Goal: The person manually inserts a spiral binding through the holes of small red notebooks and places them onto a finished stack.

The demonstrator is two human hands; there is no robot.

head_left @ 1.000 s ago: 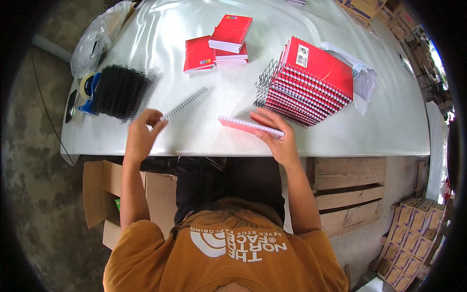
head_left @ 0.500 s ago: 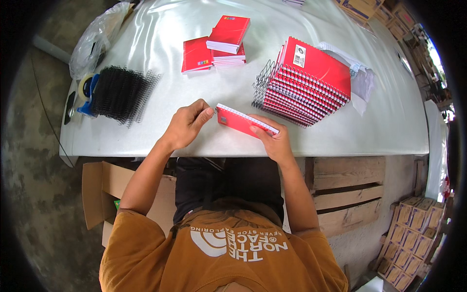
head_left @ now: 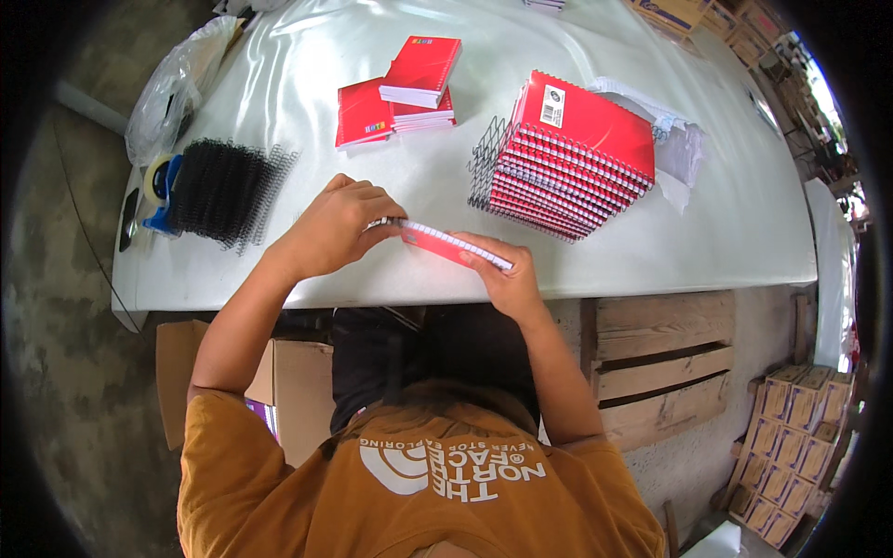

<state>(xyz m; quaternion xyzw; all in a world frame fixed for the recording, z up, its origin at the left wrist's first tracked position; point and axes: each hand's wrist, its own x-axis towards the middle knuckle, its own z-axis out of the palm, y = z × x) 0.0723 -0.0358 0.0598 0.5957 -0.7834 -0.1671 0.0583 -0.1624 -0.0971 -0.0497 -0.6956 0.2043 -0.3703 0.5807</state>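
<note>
A small red notebook (head_left: 433, 245) is tilted on edge above the table's near side, its white, punched spine edge facing up. My right hand (head_left: 503, 272) is closed round its right end, thumb in front and fingers behind. At the notebook's left end, my left hand (head_left: 346, 226) pinches a short dark piece of binding coil (head_left: 388, 221) against the spine corner. Most of that coil is hidden by the fingers. Right of my hands stands a tall stack of red spiral notebooks (head_left: 581, 153), with coil ends sticking out on its left.
Loose red notebooks (head_left: 419, 65) without coils lie at the table's far middle. A pile of black binding coils (head_left: 223, 193) sits left, beside a blue tape dispenser (head_left: 160, 216). Clear plastic (head_left: 175, 98) lies behind it. An open carton (head_left: 302, 400) stands below the table's front edge.
My left hand has turned palm-down and closed in on the notebook's left end, pinching the coil there. The notebook and my right hand have shifted slightly left and down in view.
</note>
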